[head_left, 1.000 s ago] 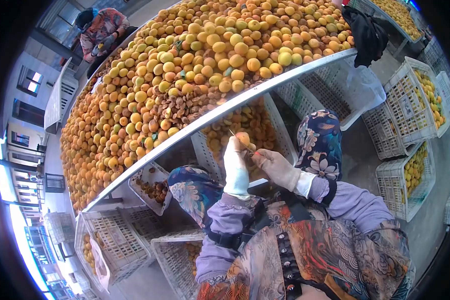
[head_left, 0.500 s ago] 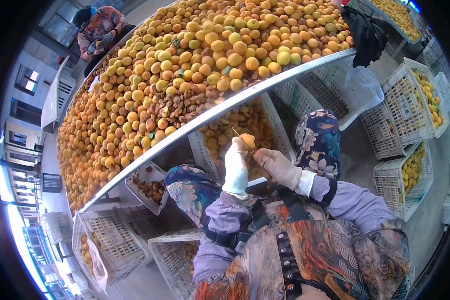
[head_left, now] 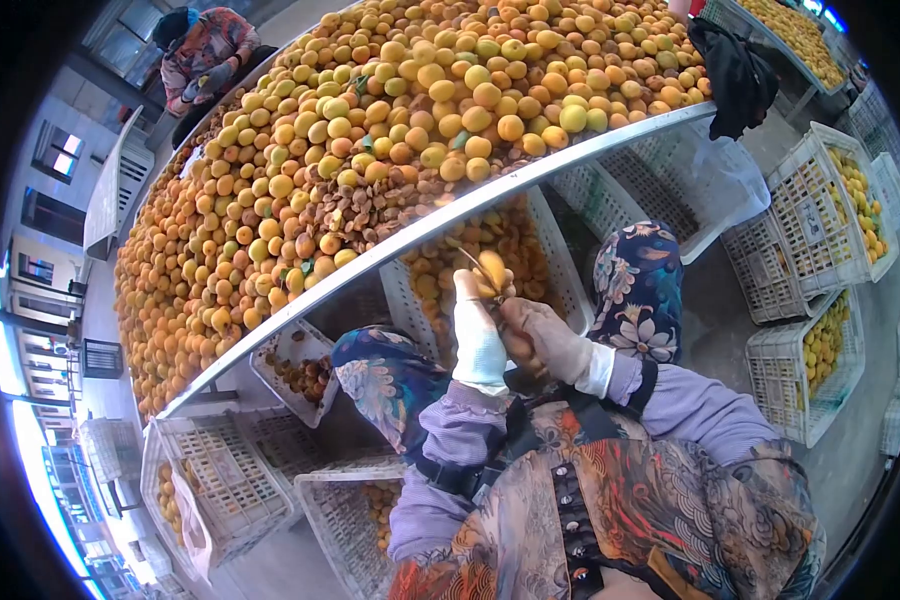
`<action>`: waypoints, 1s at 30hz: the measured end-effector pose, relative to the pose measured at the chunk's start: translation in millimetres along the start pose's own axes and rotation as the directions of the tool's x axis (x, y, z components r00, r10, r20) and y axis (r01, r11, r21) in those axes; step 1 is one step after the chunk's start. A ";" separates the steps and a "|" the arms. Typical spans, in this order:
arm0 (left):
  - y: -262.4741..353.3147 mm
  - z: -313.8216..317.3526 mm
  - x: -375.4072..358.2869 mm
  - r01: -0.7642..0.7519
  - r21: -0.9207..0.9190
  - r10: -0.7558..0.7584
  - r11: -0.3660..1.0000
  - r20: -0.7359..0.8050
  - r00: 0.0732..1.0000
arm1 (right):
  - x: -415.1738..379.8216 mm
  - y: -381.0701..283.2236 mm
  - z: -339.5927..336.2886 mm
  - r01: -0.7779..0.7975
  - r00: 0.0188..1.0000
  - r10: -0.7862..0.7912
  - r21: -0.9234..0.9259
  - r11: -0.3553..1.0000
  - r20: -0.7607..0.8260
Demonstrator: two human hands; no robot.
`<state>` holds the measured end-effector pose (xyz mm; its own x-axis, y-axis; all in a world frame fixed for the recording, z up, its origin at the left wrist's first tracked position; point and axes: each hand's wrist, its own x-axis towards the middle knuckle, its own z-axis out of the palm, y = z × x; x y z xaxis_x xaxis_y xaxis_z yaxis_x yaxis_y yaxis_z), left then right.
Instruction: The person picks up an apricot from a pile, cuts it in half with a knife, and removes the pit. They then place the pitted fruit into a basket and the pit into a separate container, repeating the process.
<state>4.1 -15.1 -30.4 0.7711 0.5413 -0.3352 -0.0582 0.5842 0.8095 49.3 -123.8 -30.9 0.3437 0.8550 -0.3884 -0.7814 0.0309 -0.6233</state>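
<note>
An apricot [head_left: 489, 270], looking split open now, is in the grip of my left hand [head_left: 478, 335], which wears a white glove. A thin pointed strip [head_left: 465, 255] sticks out beside the fruit; its kind and which hand holds it are hidden. My right hand [head_left: 545, 335], in a stained pale glove, is closed with its fingertips against the lower side of the apricot; what they pinch cannot be made out. Below both hands, between my knees, stands a white crate [head_left: 567, 262] holding opened apricot pieces [head_left: 435, 262].
A metal-edged table [head_left: 420, 225] heaped with apricots [head_left: 410, 110] and a pile of pits [head_left: 355, 212] spans the front. A crate of dark scraps [head_left: 295, 375] sits at left, stacked fruit crates [head_left: 805, 225] at right. Another person [head_left: 205, 60] works at the far left.
The apricot, whole-looking earlier, now appears opened. My right hand has turned and closed tighter beside it, moving slightly left. My left hand stays nearly in place.
</note>
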 end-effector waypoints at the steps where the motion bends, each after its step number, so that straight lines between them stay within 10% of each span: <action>1: -1.6 -1.6 1.7 0.029 -0.042 -0.031 0.999 -0.048 0.998 | 4.8 4.2 -0.5 0.030 1.000 -0.030 0.019 0.999 0.007; 8: -2.9 -28.3 1.7 0.071 -0.289 -0.055 0.955 0.064 0.996 | 8.2 -10.8 3.0 -0.140 0.990 0.135 -0.142 0.980 -0.048; 12: 1.9 -32.7 -3.7 -0.123 -0.291 0.114 0.949 -0.047 0.992 | 3.6 -36.8 9.9 0.204 0.979 -0.198 -0.178 0.963 0.051; 17: 15.0 -20.4 -20.7 0.032 -0.209 0.021 0.977 0.250 0.968 | 4.9 -70.7 42.0 0.562 0.826 -0.564 -0.066 0.824 -0.001; 30: 2.7 21.3 -40.1 0.058 -0.088 -0.045 0.994 0.140 0.989 | 2.6 -73.0 39.7 0.589 0.808 -0.588 -0.016 0.808 0.039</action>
<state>-13.5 -48.0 -4.5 0.8540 0.4245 -0.3009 -0.0690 0.6656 0.7431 86.5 -103.3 40.5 0.7166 0.6930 0.0794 -0.4209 0.5203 -0.7430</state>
